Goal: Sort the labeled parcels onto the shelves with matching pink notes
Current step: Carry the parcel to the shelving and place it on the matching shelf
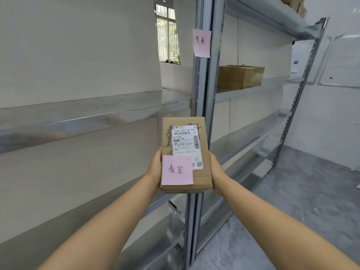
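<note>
I hold a small brown cardboard parcel (202,179) in front of me with both hands. It carries a white shipping label (186,145) and a pink note (176,170) with handwritten characters at its lower left. My left hand (155,168) grips its left side and my right hand (216,170) grips its right side. Behind it rises the grey metal upright (206,90) of the shelving. Another pink note (202,43) with different characters is stuck on that upright, higher up.
Metal shelves run to the left (78,117) and right (253,90) of the upright. A brown carton (239,76) sits on the right middle shelf. More cartons (296,4) are on the top right shelf. Grey floor (302,191) lies at the right; a window (167,34) is behind.
</note>
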Tool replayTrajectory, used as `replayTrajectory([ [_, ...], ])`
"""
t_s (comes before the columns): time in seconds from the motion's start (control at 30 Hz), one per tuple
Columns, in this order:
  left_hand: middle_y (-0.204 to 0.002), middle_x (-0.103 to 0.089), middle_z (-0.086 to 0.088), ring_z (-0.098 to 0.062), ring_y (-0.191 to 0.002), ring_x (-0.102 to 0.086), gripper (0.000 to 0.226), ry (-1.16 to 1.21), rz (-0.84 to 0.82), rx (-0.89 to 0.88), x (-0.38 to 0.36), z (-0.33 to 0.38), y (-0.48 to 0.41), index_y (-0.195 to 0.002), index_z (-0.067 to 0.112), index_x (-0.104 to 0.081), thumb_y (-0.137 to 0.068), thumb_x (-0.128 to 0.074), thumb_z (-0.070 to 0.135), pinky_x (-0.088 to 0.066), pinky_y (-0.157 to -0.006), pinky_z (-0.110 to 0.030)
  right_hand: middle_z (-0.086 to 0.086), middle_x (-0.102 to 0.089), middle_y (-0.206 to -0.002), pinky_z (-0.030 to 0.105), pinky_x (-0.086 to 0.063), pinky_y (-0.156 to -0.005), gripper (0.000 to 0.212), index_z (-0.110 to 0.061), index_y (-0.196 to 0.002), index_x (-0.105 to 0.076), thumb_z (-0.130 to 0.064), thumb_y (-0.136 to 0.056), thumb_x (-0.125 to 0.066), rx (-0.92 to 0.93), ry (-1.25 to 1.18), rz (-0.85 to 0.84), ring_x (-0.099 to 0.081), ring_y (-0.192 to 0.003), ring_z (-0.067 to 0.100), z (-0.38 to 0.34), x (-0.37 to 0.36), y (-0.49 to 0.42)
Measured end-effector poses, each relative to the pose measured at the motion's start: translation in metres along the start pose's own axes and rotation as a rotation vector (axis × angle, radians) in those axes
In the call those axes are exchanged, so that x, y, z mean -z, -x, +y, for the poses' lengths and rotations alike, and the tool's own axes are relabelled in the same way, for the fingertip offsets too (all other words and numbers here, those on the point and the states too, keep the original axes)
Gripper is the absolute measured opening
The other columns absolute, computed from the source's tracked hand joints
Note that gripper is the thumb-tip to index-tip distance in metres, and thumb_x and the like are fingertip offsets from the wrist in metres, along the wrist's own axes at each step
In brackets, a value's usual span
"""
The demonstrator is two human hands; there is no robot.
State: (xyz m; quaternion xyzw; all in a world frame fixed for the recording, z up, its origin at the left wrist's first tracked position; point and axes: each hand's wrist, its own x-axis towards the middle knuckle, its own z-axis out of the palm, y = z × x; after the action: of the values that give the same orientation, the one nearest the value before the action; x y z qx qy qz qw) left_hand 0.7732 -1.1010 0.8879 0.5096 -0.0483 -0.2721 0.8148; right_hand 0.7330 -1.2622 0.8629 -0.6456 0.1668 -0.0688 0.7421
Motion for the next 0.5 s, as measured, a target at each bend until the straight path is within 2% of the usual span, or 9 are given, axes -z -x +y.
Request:
replayTrajectory([
  [0.07,-0.070,-0.076,-0.004,-0.021,-0.056,-0.072,0.043,-0.005,0.038,-0.003,0.007,-0.003,-0.008,-0.088,0.016,-0.067,-0.096,-0.031,0.038,-0.054,-0.054,-0.024,-0.001,-0.075,-0.085,0.033,-0.052,-0.077,0.035,-0.024,-0.094,-0.066,-0.045,-0.094,-0.038,-0.023,0.006,-0.036,-0.068,-0.087,0.021,0.006,-0.003,-0.014],
  [0.13,-0.072,-0.076,-0.005,-0.021,-0.056,-0.071,0.042,0.003,0.085,-0.008,0.017,-0.006,-0.016,-0.088,0.016,-0.067,-0.095,-0.032,0.038,-0.054,-0.055,-0.024,-0.005,-0.076,-0.077,0.034,-0.053,-0.081,0.033,-0.025,-0.087,-0.066,-0.044,-0.094,-0.039,-0.042,0.024,-0.069,-0.068,-0.084,0.019,0.010,-0.007,-0.026],
  [0.17,-0.073,-0.075,-0.006,-0.021,-0.056,-0.071,0.041,0.009,0.114,-0.007,0.022,-0.008,-0.020,-0.087,0.016,-0.067,-0.094,-0.032,0.038,-0.054,-0.056,-0.024,-0.005,-0.075,-0.075,0.033,-0.053,-0.078,0.033,-0.025,-0.086,-0.064,-0.042,-0.095,-0.038,-0.055,0.030,-0.095,-0.068,-0.079,0.017,0.013,-0.009,-0.033],
  [0.23,-0.068,-0.074,-0.006,-0.020,-0.051,-0.070,0.042,0.005,0.188,-0.022,0.032,-0.014,-0.028,-0.083,0.016,-0.066,-0.094,-0.031,0.036,-0.054,-0.050,-0.022,-0.004,-0.074,-0.080,0.033,-0.052,-0.080,0.034,-0.026,-0.086,-0.063,-0.044,-0.096,-0.036,-0.088,0.050,-0.148,-0.067,-0.080,0.016,0.021,-0.014,-0.048],
  [0.37,-0.058,-0.073,-0.004,-0.019,-0.045,-0.068,0.043,0.038,0.340,-0.045,0.052,-0.027,-0.036,-0.081,0.016,-0.063,-0.095,-0.030,0.040,-0.052,-0.046,-0.020,0.001,-0.074,-0.093,0.041,-0.047,-0.099,0.042,-0.026,-0.091,-0.068,-0.050,-0.094,-0.033,-0.140,0.086,-0.269,-0.067,-0.095,0.022,0.035,-0.027,-0.076],
  [0.43,-0.057,-0.072,-0.004,-0.019,-0.045,-0.067,0.043,0.070,0.420,-0.068,0.061,-0.033,-0.038,-0.080,0.017,-0.063,-0.096,-0.031,0.041,-0.052,-0.046,-0.021,0.000,-0.075,-0.088,0.040,-0.047,-0.098,0.042,-0.025,-0.089,-0.067,-0.047,-0.096,-0.031,-0.169,0.112,-0.330,-0.066,-0.093,0.021,0.040,-0.031,-0.088],
  [0.5,-0.058,-0.072,-0.004,-0.020,-0.045,-0.068,0.043,0.109,0.486,-0.083,0.063,-0.037,-0.039,-0.081,0.017,-0.063,-0.096,-0.032,0.043,-0.052,-0.045,-0.022,-0.008,-0.074,-0.069,0.034,-0.049,-0.086,0.042,-0.025,-0.083,-0.063,-0.043,-0.098,-0.029,-0.199,0.117,-0.395,-0.064,-0.083,0.018,0.046,-0.034,-0.102],
])
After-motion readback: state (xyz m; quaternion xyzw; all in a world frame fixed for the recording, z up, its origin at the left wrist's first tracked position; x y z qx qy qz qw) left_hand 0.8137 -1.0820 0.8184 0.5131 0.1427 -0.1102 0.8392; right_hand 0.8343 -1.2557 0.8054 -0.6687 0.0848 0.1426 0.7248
